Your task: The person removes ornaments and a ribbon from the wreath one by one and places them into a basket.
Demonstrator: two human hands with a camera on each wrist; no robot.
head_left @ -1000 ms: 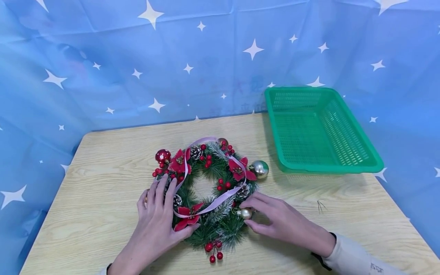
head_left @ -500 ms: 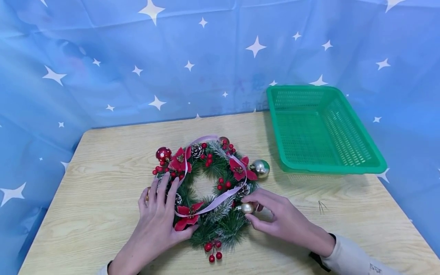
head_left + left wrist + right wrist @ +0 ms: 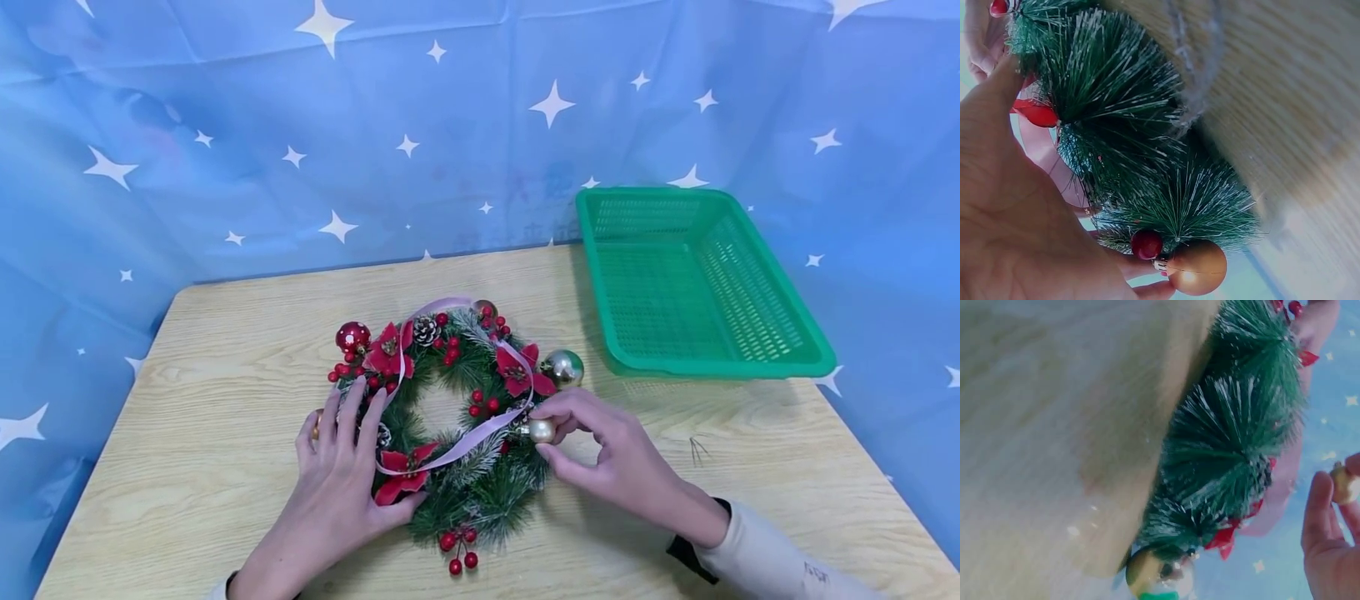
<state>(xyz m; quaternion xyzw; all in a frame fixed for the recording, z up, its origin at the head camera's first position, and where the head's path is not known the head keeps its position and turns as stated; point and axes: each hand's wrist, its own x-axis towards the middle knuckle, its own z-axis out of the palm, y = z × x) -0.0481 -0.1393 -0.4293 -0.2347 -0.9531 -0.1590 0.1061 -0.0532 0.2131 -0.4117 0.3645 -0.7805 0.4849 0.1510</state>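
Note:
A Christmas wreath [image 3: 480,483] lies on the table, with red poinsettias, pinecones, berries and baubles among its green needles. My left hand [image 3: 337,483] rests on its left side with spread fingers, the thumb beside the front poinsettia [image 3: 403,475]. An orange-gold bauble [image 3: 1197,267] hangs by those fingertips in the left wrist view. Between thumb and fingers my right hand [image 3: 615,458] pinches a small gold bauble [image 3: 542,430] over the wreath's right side. A lilac ribbon [image 3: 472,437] loops across the wreath. Part of the wreath is hidden under the left hand.
A green plastic basket [image 3: 705,367] stands at the back right of the wooden table [image 3: 247,350]. A larger silvery bauble [image 3: 563,368] sits at the wreath's right edge, and a red one [image 3: 352,337] at its upper left. Loose needles [image 3: 697,450] lie to the right.
My right hand, pinching the small gold bauble, has moved slightly up and away from me, toward the right-hand pinecone. The left hand stays at the wreath's left side.

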